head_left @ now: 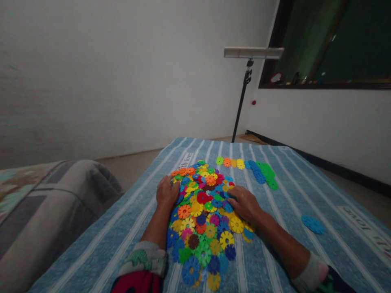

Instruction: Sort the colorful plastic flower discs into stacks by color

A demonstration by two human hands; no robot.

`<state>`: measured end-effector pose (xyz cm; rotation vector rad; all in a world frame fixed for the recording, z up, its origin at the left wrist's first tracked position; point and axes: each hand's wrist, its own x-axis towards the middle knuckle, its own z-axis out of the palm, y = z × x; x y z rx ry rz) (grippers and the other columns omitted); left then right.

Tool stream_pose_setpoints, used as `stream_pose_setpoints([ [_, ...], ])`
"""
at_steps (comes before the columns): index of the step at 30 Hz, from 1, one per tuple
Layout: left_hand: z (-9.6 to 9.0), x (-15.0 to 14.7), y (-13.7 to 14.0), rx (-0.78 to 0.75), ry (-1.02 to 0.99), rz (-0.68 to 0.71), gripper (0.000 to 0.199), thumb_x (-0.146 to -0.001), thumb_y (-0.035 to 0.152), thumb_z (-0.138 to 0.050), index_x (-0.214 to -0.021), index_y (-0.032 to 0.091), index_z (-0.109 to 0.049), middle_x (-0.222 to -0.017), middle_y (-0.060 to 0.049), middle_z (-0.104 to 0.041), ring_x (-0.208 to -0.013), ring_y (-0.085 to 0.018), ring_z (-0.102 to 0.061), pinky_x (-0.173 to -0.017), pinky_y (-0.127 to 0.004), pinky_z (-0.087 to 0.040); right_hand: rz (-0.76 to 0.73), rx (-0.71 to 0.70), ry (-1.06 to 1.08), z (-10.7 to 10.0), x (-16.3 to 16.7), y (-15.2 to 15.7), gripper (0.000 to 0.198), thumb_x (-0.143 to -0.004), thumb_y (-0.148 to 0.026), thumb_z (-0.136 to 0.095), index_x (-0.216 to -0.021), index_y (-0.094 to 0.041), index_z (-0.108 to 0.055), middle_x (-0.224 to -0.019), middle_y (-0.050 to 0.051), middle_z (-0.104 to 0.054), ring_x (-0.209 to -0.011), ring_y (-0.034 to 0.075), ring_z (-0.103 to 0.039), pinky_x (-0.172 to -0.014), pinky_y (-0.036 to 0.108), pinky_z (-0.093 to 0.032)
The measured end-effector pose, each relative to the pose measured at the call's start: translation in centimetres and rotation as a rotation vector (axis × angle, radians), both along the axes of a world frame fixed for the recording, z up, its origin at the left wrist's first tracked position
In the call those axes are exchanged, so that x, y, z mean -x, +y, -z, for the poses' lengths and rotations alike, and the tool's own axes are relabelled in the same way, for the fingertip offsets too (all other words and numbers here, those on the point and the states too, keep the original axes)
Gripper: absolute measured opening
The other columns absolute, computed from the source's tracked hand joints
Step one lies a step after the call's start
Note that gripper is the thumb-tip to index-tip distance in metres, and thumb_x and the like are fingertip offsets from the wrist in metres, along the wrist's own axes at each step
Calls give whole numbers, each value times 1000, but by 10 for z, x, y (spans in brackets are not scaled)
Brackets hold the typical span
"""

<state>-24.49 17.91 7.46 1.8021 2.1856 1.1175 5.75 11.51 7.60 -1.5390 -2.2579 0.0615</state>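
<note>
A long heap of colourful plastic snowflake discs (203,198) runs down the middle of the cloth. My left hand (167,191) touches the heap's upper left edge, its thumb against the discs and its other fingers loosely bent outward. Across from it, my right hand (244,201) lies along the right edge, thumb apart from the fingers, fingertips on the discs. Neither hand visibly grips a disc. The discs are flat, notched round the rim and mixed in colour: yellow, blue, green, red, orange, brown.
Beyond the heap lie a row of green, orange and yellow discs (227,162), a blue strip (257,172) and a green strip (269,175). A light blue piece (313,224) sits at right. Striped cloth (137,219) covers the table. Behind stands a black tripod (241,101).
</note>
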Motion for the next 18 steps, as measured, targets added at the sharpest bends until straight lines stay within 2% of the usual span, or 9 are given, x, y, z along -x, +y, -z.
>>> stream_pose_setpoints([
  [4,2,-1,-1,45,78,30,33,-82,33,-53,-109,22,-69,-120,-11,-70,-115,-30,-62,-99,-41,-47,9,15,-100,1,5,3,15,-95,-22,-56,-88,-21,-69,-97,5,-70,-94,19,-60,-80,29,-39],
  [11,-2,-2,-5,98,150,53,30,-84,32,-52,-109,23,-68,-125,-10,-70,-116,-31,-63,-99,-42,-46,-16,-98,-103,8,2,8,26,-100,-22,-46,-86,-20,-67,-88,5,-69,-83,18,-59,-76,29,-37],
  [16,-4,-3,-6,149,202,35,34,-88,34,-48,-112,21,-68,-125,-10,-70,-116,-29,-63,-99,-39,-46,91,-153,70,-3,-37,44,29,-99,-21,-44,-86,-19,-69,-87,6,-68,-86,17,-61,-77,27,-41],
  [18,-4,-4,-6,160,218,17,36,-89,34,-46,-114,20,-68,-124,-10,-70,-116,-28,-64,-100,-38,-46,174,-138,46,-12,-60,66,27,-97,-20,-47,-84,-18,-70,-90,7,-69,-88,18,-61,-78,27,-41],
])
